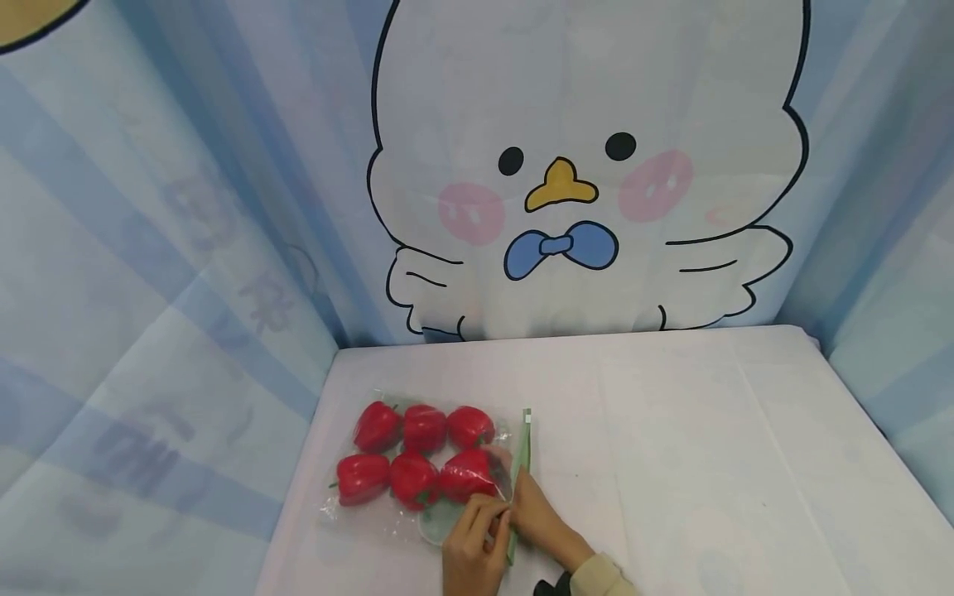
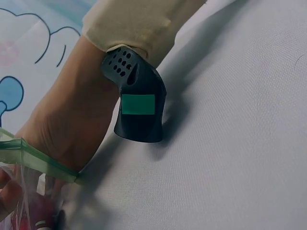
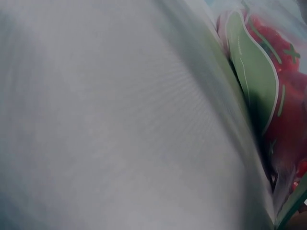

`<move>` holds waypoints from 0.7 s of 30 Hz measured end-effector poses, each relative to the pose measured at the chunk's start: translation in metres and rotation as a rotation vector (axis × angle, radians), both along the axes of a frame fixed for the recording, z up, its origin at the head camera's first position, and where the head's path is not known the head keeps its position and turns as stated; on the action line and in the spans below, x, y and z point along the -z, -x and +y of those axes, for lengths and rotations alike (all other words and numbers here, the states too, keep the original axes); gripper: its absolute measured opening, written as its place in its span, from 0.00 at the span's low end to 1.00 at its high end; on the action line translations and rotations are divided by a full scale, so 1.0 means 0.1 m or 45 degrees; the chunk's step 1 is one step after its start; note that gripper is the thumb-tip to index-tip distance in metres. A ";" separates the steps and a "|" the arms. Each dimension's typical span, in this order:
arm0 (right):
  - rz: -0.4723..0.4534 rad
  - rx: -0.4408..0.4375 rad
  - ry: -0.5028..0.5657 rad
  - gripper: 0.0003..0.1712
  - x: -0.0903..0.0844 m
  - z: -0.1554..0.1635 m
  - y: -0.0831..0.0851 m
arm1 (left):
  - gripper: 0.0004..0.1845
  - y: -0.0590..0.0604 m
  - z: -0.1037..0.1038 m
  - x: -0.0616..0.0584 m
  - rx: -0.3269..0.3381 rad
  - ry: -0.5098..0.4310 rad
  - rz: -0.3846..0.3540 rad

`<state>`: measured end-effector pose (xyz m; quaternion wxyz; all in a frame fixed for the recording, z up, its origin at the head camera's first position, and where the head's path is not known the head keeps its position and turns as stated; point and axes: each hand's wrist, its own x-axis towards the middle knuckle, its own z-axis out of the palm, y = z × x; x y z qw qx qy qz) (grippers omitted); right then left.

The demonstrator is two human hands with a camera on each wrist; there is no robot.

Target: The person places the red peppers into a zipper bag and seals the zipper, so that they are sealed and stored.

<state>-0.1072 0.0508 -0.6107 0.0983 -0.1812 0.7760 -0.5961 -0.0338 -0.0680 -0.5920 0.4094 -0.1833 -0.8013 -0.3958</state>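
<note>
A clear zip bag (image 1: 441,523) lies flat with several red bell peppers (image 1: 363,478) in two rows inside. Its green zip edge (image 1: 527,439) faces right. My left hand (image 1: 477,542) pinches the near end of that edge; its fingertips (image 2: 8,194) show at the far left of the left wrist view. Through the mouth reaches my right hand (image 1: 535,509), its fingers at the nearest red bell pepper (image 1: 468,474); plastic partly hides this grip. Green print on the bag (image 3: 256,72) and red peppers fill the right side of the right wrist view.
A white cloth covers the table (image 1: 671,463). Light blue curtains (image 1: 186,331) hang around it, with a cartoon bird printed at the back. A black wrist mount (image 2: 139,105) sits on my right forearm below the beige sleeve (image 2: 139,24).
</note>
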 end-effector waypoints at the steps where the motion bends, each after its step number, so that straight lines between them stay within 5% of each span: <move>1: 0.002 0.003 0.000 0.46 0.00 0.00 0.00 | 0.02 0.00 0.00 0.00 0.002 -0.001 0.003; 21: -0.079 0.109 0.000 0.44 -0.01 0.10 -0.07 | 0.13 -0.02 0.01 0.02 -0.040 0.027 -0.075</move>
